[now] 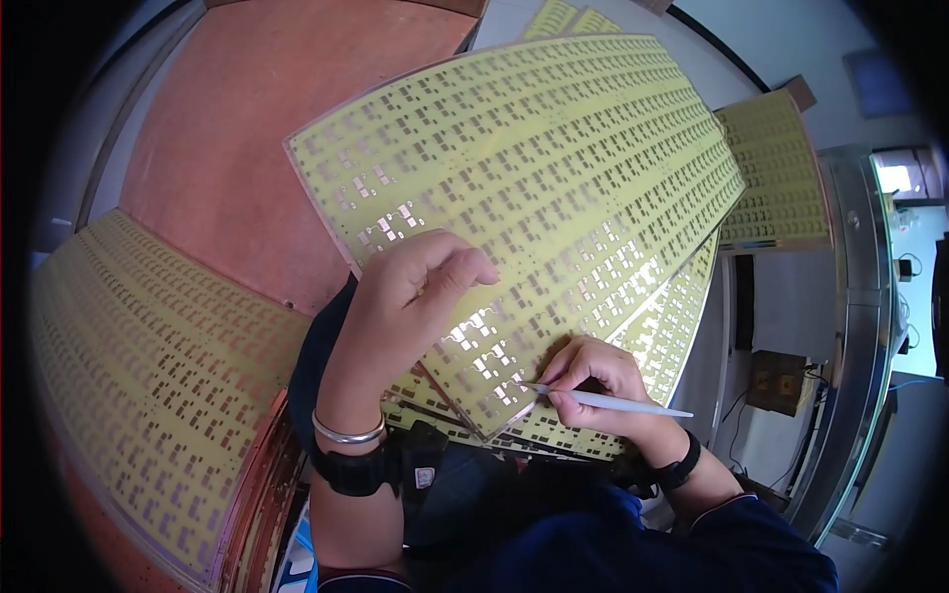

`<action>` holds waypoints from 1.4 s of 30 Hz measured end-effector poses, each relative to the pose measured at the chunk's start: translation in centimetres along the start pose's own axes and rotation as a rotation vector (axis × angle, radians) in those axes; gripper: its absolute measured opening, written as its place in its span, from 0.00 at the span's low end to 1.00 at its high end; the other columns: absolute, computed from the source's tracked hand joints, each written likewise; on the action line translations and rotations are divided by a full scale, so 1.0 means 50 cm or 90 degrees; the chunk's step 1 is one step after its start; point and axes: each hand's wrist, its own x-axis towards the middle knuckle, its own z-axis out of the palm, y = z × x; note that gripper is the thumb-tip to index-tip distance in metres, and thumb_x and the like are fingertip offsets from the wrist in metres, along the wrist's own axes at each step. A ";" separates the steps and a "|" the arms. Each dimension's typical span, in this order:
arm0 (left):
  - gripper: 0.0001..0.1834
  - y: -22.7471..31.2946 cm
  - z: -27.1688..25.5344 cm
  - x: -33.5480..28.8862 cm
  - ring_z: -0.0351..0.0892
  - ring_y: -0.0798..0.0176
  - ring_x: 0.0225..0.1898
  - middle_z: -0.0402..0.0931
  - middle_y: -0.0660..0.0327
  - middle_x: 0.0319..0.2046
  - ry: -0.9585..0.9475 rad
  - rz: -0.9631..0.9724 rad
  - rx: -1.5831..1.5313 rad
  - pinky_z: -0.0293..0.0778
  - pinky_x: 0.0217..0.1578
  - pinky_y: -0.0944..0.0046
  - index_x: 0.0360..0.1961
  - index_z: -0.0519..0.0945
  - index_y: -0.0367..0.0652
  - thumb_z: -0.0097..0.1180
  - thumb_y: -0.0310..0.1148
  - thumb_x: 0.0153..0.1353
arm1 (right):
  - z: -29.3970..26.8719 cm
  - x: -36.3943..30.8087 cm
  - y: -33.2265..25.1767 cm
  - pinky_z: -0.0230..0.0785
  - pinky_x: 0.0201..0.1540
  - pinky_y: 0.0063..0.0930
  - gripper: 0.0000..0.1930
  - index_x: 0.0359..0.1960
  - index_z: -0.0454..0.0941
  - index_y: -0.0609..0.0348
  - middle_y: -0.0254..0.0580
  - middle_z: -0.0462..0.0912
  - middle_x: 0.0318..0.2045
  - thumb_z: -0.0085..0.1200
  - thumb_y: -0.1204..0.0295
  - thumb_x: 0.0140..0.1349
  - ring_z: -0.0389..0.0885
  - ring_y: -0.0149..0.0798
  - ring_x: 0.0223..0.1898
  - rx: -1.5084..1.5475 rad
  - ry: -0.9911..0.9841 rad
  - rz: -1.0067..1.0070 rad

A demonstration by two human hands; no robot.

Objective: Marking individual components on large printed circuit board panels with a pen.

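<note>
A large yellow panel (554, 168) with rows of small copper-coloured cut-out shapes lies tilted across my lap, over another yellow panel (672, 316). My left hand (400, 306) rests on its near left part, fingers curled, pressing it down. My right hand (593, 385) is at the panel's near corner and grips a thin white pen-like tool (613, 401), whose tip touches the panel surface. Both wrists wear black bands; the left also has a silver bangle.
A stack of similar yellow panels (148, 376) sits at the left, on a reddish-brown board (247, 128). More yellow panels (781, 178) lie at the right rear. A metal frame (860, 326) curves along the right, with a small box and cables below.
</note>
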 end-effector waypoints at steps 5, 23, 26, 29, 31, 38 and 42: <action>0.14 0.000 0.001 0.002 0.75 0.71 0.27 0.78 0.59 0.24 -0.002 0.004 -0.001 0.68 0.30 0.70 0.29 0.79 0.33 0.50 0.34 0.64 | -0.002 0.002 0.000 0.71 0.33 0.26 0.07 0.23 0.73 0.58 0.40 0.79 0.25 0.59 0.75 0.54 0.79 0.37 0.30 -0.010 -0.001 -0.014; 0.15 0.007 -0.014 0.000 0.75 0.74 0.34 0.80 0.63 0.32 -0.072 -0.025 0.063 0.70 0.38 0.72 0.34 0.79 0.36 0.45 0.37 0.68 | -0.002 -0.001 0.000 0.71 0.35 0.26 0.06 0.24 0.73 0.60 0.41 0.79 0.27 0.58 0.77 0.54 0.78 0.37 0.32 0.032 0.002 0.003; 0.15 0.007 -0.014 0.001 0.75 0.74 0.34 0.80 0.63 0.32 -0.075 -0.022 0.070 0.71 0.38 0.72 0.34 0.78 0.36 0.45 0.36 0.68 | -0.004 0.001 -0.002 0.71 0.35 0.26 0.06 0.24 0.73 0.60 0.40 0.79 0.27 0.58 0.77 0.54 0.79 0.37 0.32 0.018 -0.008 -0.004; 0.15 0.006 -0.012 0.001 0.75 0.74 0.34 0.80 0.63 0.32 -0.073 -0.026 0.065 0.71 0.38 0.72 0.34 0.78 0.36 0.45 0.36 0.68 | -0.005 0.001 -0.002 0.71 0.35 0.26 0.06 0.24 0.73 0.59 0.40 0.79 0.27 0.59 0.77 0.53 0.79 0.37 0.32 0.002 -0.012 -0.007; 0.15 0.006 -0.012 0.002 0.75 0.74 0.33 0.80 0.63 0.32 -0.069 -0.019 0.075 0.71 0.37 0.72 0.34 0.78 0.36 0.45 0.36 0.68 | -0.005 0.002 -0.001 0.71 0.35 0.26 0.06 0.23 0.73 0.59 0.40 0.79 0.27 0.59 0.77 0.53 0.79 0.37 0.32 -0.008 -0.013 -0.011; 0.14 0.003 0.000 0.001 0.74 0.71 0.27 0.77 0.59 0.23 -0.001 0.000 0.007 0.68 0.29 0.70 0.29 0.79 0.33 0.50 0.34 0.64 | -0.003 0.003 0.000 0.71 0.34 0.26 0.06 0.23 0.72 0.58 0.39 0.79 0.26 0.58 0.77 0.53 0.79 0.37 0.31 -0.009 -0.006 -0.019; 0.14 0.001 0.002 0.000 0.74 0.71 0.27 0.77 0.59 0.24 0.002 -0.004 -0.005 0.68 0.29 0.70 0.29 0.79 0.33 0.50 0.34 0.64 | -0.001 -0.001 0.009 0.71 0.33 0.26 0.09 0.22 0.70 0.58 0.42 0.79 0.25 0.60 0.77 0.52 0.79 0.37 0.30 -0.008 0.015 -0.030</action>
